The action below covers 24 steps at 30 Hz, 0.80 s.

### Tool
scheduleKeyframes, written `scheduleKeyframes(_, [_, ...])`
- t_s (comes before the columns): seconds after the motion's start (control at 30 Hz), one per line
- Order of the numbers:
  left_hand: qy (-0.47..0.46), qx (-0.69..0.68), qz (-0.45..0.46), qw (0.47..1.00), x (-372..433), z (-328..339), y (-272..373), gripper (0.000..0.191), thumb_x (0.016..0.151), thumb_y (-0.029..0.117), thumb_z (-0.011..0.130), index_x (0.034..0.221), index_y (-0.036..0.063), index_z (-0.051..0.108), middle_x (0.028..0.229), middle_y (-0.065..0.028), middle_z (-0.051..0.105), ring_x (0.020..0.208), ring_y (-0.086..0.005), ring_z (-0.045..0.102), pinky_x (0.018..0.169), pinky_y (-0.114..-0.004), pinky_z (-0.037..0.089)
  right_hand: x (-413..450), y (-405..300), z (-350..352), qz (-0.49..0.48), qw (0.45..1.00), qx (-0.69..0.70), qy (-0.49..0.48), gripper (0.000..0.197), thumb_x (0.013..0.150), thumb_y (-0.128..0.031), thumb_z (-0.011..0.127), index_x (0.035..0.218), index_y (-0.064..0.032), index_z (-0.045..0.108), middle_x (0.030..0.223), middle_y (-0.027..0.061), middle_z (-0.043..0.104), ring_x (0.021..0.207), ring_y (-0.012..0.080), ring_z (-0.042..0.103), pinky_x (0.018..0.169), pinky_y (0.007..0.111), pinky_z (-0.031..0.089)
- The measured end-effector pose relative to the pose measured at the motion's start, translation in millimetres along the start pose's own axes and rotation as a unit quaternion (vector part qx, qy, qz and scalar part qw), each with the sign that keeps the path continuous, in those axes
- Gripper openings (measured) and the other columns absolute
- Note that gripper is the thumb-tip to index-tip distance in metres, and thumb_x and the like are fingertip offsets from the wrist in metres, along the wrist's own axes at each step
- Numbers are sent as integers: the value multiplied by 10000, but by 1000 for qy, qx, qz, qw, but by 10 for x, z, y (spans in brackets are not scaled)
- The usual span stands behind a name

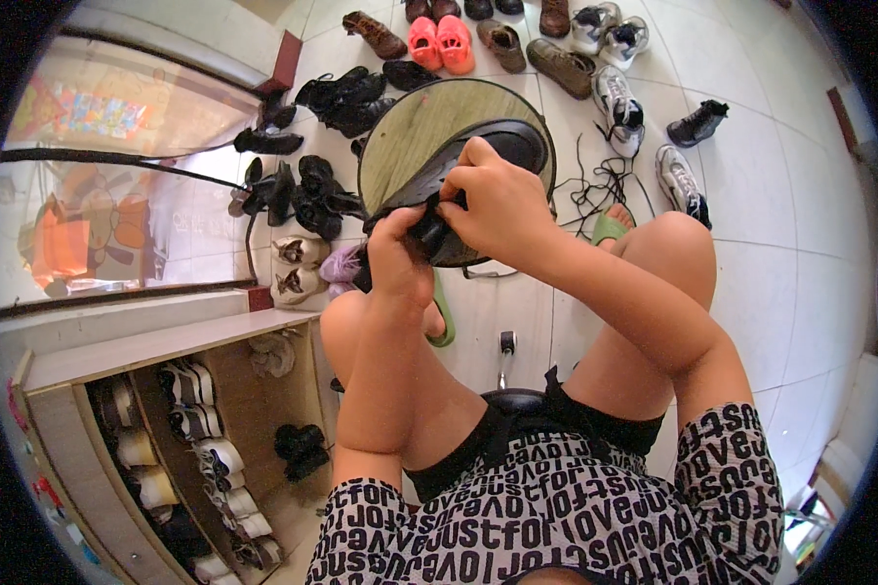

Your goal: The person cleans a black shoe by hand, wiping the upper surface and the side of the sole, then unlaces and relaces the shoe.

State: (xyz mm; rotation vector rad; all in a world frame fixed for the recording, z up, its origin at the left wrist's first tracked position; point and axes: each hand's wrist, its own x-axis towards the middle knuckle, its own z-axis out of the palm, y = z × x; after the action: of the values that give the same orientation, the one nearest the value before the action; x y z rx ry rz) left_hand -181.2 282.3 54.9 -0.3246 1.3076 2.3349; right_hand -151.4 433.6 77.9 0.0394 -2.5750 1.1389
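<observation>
A black shoe lies on the round wood-patterned top of a small stool or table in front of my knees. My left hand grips the shoe's near left end, its thumb pressed on the dark material. Bent over the shoe, my right hand pinches at the black upper with thumb and fingertips close to the left thumb. Whatever sits between the right fingertips is too dark and covered to make out. Both hands hide much of the shoe's middle.
Loose black laces lie in a tangle on the tiled floor at the right. Coral sneakers, black shoes and white-grey sneakers surround the round top. A shoe cabinet with filled racks stands at the lower left, below glass panels.
</observation>
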Motion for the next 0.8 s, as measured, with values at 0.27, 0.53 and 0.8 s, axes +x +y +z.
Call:
scheduleKeyframes(0.27, [-78, -60, 0, 995, -127, 151, 39, 328, 885, 210, 522, 1132, -5, 541, 1101, -93, 605, 1003, -240, 586, 945, -385, 423, 92, 107, -96, -46, 997, 11, 61, 90, 717, -114, 675, 712, -37, 627, 1053, 113, 551, 949, 333, 502, 862, 426, 386])
scheduleKeyframes(0.53, [-25, 96, 41, 994, -71, 7, -22, 285, 885, 204, 571, 1063, -18, 570, 968, -122, 646, 841, -240, 644, 763, -370, 525, 506, 945, -1188, 127, 881, 425, 166, 240, 969, -211, 479, 883, -9, 575, 728, 39, 576, 507, 61, 432, 463, 175, 365])
scheduleKeyframes(0.8, [-37, 171, 48, 983, -117, 27, 23, 255, 873, 209, 612, 976, -24, 614, 846, -53, 652, 657, -107, 605, 560, -228, 476, 139, 2446, -2305, 77, 547, 564, 614, 220, 952, -174, 473, 867, 20, 534, 743, 96, 571, 647, 214, 584, 629, 304, 527])
